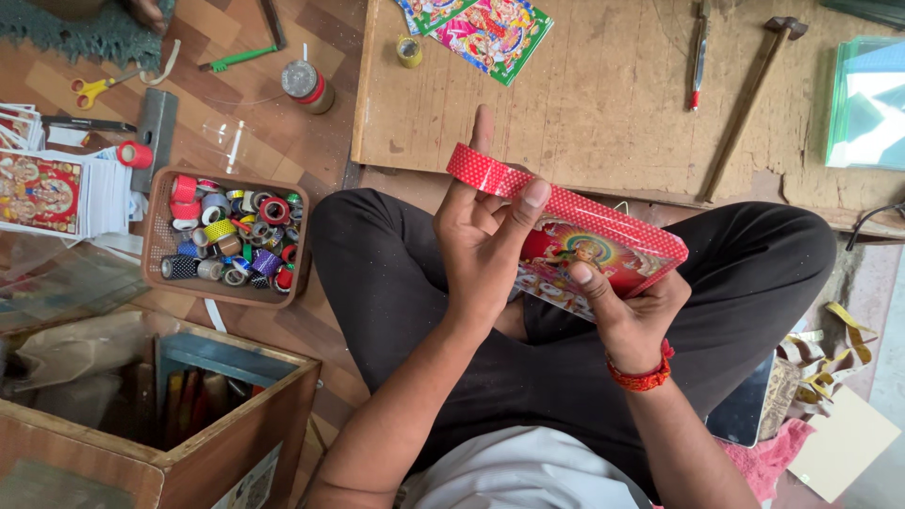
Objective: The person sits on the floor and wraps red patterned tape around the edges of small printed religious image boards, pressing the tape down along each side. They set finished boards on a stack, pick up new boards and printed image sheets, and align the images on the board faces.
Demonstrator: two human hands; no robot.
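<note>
I sit cross-legged and hold a small framed picture (pixel 592 256) over my lap, tilted, its edge bound in red dotted tape (pixel 490 175). My left hand (pixel 483 236) grips the frame's left end, thumb pressing on the taped top edge, index finger stretched up behind it. My right hand (pixel 627 316), with a red bead bracelet at the wrist, supports the frame from below, thumb on the picture's face.
A brown basket (pixel 156 273) of several coloured tape rolls sits to my left. A wooden board (pixel 603 104) ahead carries printed pictures (pixel 490 33), a hammer (pixel 749 94), a pen (pixel 699 52) and glass panes (pixel 867 104). A wooden box (pixel 273 424) stands at lower left; scissors (pixel 92 90) lie far left.
</note>
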